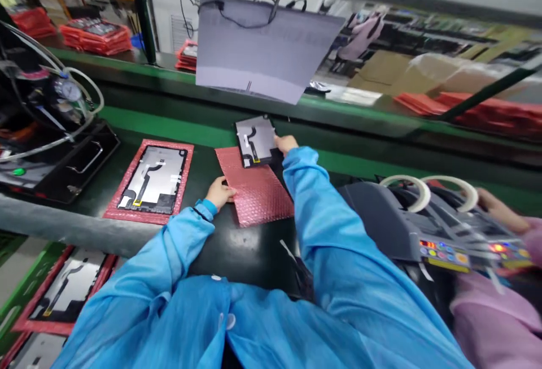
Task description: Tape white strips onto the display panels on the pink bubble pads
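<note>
My right hand (285,144) grips the panel (263,136) by its edge over the far end of the sleeve (265,196), contact unclear, and should keep it level while my left hand (219,192) pinches the sleeve's side.

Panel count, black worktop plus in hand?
2 in view: the held panel, in the right hand at the far end of the red bubble pouch; the other panel, on red bubble wrap at left. Any underneath would be hidden.
</note>
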`<move>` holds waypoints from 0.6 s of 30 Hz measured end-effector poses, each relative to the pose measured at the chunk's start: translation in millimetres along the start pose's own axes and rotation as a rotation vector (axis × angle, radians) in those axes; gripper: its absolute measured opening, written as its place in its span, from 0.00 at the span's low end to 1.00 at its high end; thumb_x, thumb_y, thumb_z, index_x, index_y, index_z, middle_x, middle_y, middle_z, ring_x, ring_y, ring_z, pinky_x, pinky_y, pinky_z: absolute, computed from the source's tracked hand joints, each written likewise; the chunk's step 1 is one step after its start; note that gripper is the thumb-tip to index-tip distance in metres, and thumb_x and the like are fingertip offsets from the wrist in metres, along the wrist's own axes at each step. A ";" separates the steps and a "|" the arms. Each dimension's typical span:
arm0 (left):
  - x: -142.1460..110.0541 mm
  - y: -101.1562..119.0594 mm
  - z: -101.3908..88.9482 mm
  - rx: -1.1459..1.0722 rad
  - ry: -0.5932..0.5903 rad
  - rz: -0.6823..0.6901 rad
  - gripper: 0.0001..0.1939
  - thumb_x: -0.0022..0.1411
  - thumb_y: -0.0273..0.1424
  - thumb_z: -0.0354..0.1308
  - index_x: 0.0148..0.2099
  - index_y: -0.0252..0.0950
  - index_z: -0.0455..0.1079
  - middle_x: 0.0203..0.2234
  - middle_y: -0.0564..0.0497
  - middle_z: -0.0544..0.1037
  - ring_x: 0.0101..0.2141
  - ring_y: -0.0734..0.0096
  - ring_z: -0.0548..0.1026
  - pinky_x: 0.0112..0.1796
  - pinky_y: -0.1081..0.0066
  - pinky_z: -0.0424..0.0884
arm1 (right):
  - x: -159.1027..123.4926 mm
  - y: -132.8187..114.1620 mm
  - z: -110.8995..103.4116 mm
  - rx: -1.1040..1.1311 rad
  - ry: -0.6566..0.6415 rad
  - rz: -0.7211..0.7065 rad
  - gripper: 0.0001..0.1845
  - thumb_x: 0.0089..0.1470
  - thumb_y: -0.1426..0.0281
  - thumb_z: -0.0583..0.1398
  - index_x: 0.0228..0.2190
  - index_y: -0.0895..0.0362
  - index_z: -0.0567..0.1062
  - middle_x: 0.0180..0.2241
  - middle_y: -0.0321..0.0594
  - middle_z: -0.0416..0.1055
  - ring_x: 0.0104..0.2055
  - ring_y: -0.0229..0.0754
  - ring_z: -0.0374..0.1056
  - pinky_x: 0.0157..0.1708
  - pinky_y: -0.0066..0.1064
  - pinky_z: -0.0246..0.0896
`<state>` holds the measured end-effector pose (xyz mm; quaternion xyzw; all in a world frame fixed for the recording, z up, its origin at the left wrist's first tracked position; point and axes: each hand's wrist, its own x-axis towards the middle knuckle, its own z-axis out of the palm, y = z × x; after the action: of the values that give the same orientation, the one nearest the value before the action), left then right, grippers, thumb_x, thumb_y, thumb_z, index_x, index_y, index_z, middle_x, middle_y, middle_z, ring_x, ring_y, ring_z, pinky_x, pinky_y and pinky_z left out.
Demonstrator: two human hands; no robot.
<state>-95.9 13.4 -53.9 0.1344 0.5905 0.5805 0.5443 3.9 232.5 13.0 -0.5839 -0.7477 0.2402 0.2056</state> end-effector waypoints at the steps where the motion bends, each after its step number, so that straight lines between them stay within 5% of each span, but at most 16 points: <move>1: -3.4 0.1 -7.5 0.024 -0.019 -0.015 0.29 0.49 0.11 0.58 0.53 0.30 0.58 0.16 0.61 0.70 0.18 0.80 0.71 0.27 0.77 0.73 | -4.2 8.0 -7.0 0.021 0.015 0.052 0.12 0.56 0.68 0.56 0.24 0.60 0.73 0.26 0.48 0.72 0.36 0.43 0.69 0.37 0.32 0.61; 4: -16.3 -1.4 -33.5 0.125 -0.139 -0.054 0.30 0.50 0.13 0.60 0.54 0.31 0.58 0.16 0.60 0.72 0.19 0.79 0.72 0.26 0.77 0.72 | -42.7 41.2 -31.0 0.297 0.024 0.159 0.13 0.56 0.66 0.55 0.22 0.57 0.69 0.22 0.40 0.68 0.28 0.37 0.65 0.33 0.31 0.61; 7: -28.3 -4.6 -53.7 0.254 -0.254 -0.088 0.32 0.50 0.15 0.61 0.56 0.31 0.57 0.17 0.60 0.73 0.19 0.79 0.73 0.25 0.79 0.71 | -116.4 72.1 -42.5 0.575 -0.009 0.211 0.15 0.50 0.59 0.60 0.21 0.56 0.66 0.19 0.34 0.64 0.22 0.34 0.60 0.27 0.29 0.60; 12: -41.9 -7.8 -58.2 0.503 -0.230 -0.047 0.32 0.52 0.15 0.58 0.58 0.31 0.55 0.15 0.63 0.70 0.18 0.81 0.71 0.22 0.81 0.69 | -227.3 86.0 -6.5 0.686 -0.097 0.313 0.22 0.39 0.48 0.61 0.22 0.54 0.65 0.18 0.32 0.64 0.21 0.36 0.60 0.24 0.28 0.59; 18: -60.7 -11.8 -51.0 0.673 -0.152 0.064 0.30 0.52 0.17 0.57 0.56 0.34 0.55 0.15 0.65 0.66 0.18 0.80 0.69 0.24 0.79 0.69 | -245.3 80.4 33.1 0.618 -0.069 0.346 0.15 0.47 0.56 0.57 0.26 0.55 0.66 0.22 0.35 0.69 0.26 0.38 0.65 0.29 0.29 0.61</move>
<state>-108.5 -65.6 -47.7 0.3676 0.7023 0.3581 0.4933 104.0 6.4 -68.2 -0.6036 -0.5363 0.5060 0.3035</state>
